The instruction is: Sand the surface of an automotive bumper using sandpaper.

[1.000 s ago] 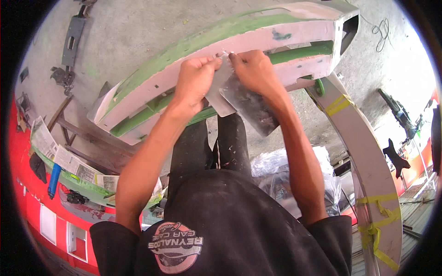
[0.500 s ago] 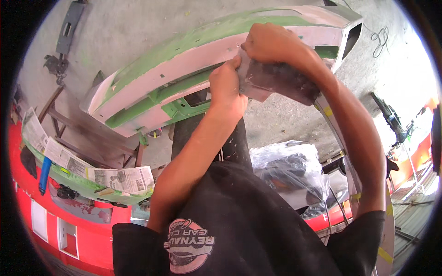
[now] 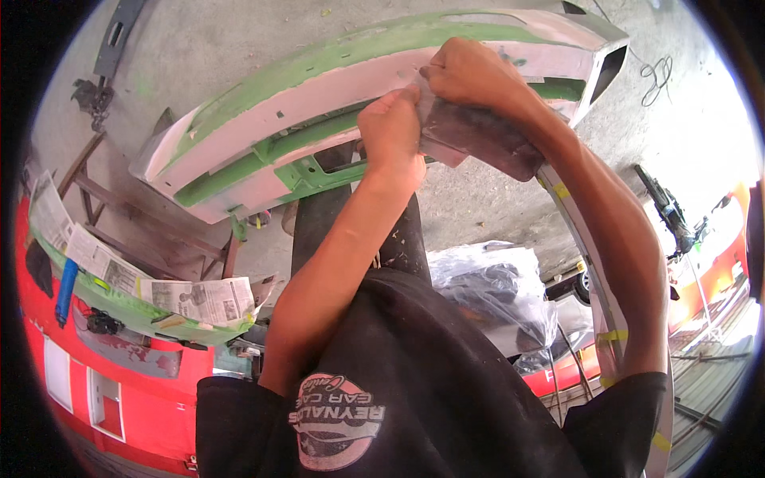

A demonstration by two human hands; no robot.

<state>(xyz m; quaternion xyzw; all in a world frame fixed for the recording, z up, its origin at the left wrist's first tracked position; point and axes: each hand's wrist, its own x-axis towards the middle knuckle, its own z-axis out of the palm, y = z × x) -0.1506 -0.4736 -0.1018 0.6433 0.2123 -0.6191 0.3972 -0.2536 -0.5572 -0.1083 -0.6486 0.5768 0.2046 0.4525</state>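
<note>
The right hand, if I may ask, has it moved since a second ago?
Yes: the right hand moved forward across the bumper, nearer its dark green smudge.

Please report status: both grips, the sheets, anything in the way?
Left grip beside pale sheet, hold unclear; right grip pinching dark sheet. Sheets overlap. Right grip hides part of car bumper.

bumper point(image 3: 319, 96) patched in leaf green and pale pink, dark plate point(image 3: 490, 142) smudged grey-brown, pale plate point(image 3: 446, 154) greyish pink at its corner; black shirt point(image 3: 462, 366) with a rounded pink-and-white print, white newspaper point(image 3: 195, 299) printed in grey; bright blue cylinder point(image 3: 66, 291), red surface point(image 3: 167, 406) with white rectangles, yellow tape point(image 3: 613, 335), mottled grey floor point(image 3: 494, 211)
</note>
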